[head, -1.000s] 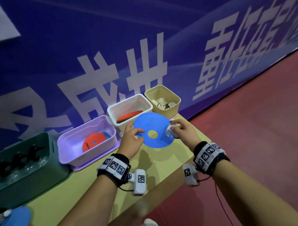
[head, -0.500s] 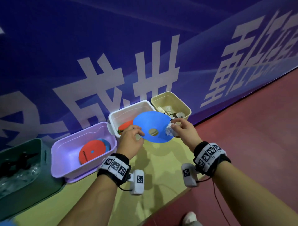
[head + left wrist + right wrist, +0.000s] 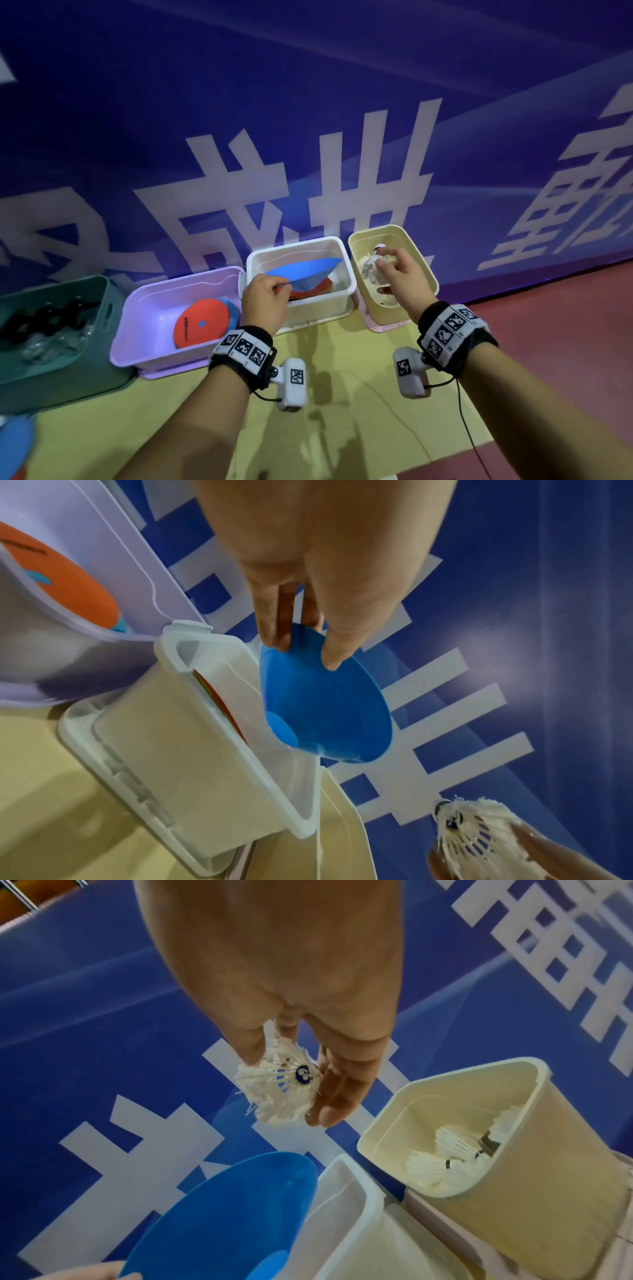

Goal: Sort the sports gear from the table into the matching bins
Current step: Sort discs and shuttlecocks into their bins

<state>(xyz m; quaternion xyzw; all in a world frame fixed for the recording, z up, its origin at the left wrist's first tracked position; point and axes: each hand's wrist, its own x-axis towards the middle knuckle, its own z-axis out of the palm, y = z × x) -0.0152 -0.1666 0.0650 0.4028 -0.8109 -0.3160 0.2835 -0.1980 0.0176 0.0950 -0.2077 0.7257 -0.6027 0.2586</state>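
**Both hands over their bins, release pending**

While the left hand (image 3: pixel 263 301) pinches the rim of a blue disc cone (image 3: pixel 305 272) between thumb and fingertips (image 3: pixel 330 658), the cone hangs tilted above the white bin (image 3: pixel 318 308), which already holds red cones. Right hand (image 3: pixel 397 274) grips a feather shuttlecock (image 3: pixel 279 1083), fingers curled around its skirt, over the beige bin (image 3: pixel 423 270) containing other shuttlecocks (image 3: pixel 448 1156).

Step, as judged: paired drop-off, each item at its matching bin. Next move calls for lowering a little and letting go of both.

Pose: wrists bent downward, forearms reaching forward across the yellow counter (image 3: pixel 342 411). Purple bin (image 3: pixel 144 322) with flat discs sits left of the white one.
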